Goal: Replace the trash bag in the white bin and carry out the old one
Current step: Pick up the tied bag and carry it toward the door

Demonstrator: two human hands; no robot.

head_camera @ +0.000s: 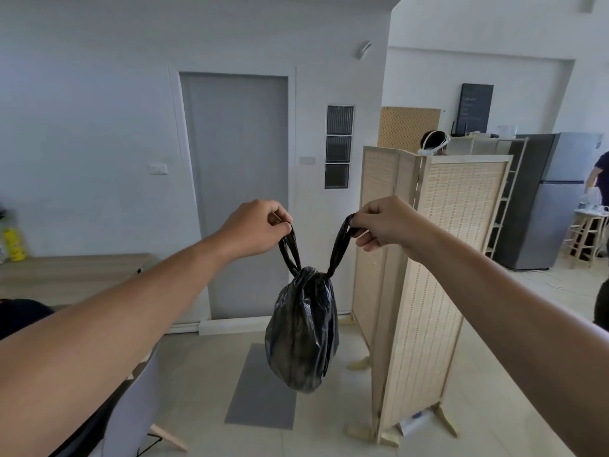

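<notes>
While it hangs knotted, the black trash bag (301, 328) has two handles — left hand (255, 227) and right hand (384, 222) fingers each pinch one.

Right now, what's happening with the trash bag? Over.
Left hand and right hand each gripping a handle. Black trash bag hanging, off the floor. Grey door ahead shut; folding screen beside.

White walls (82, 94) enclose a room with a pale tiled floor (494, 374). A grey door (235, 179) stands ahead, a grey mat (260, 390) on the floor before it. Right of the door is a folding wicker screen (431, 275), with a pegboard (408, 128) and a steel fridge (547, 199) beyond. A wooden table (66, 275) sits left, a stool (586, 232) far right.
</notes>
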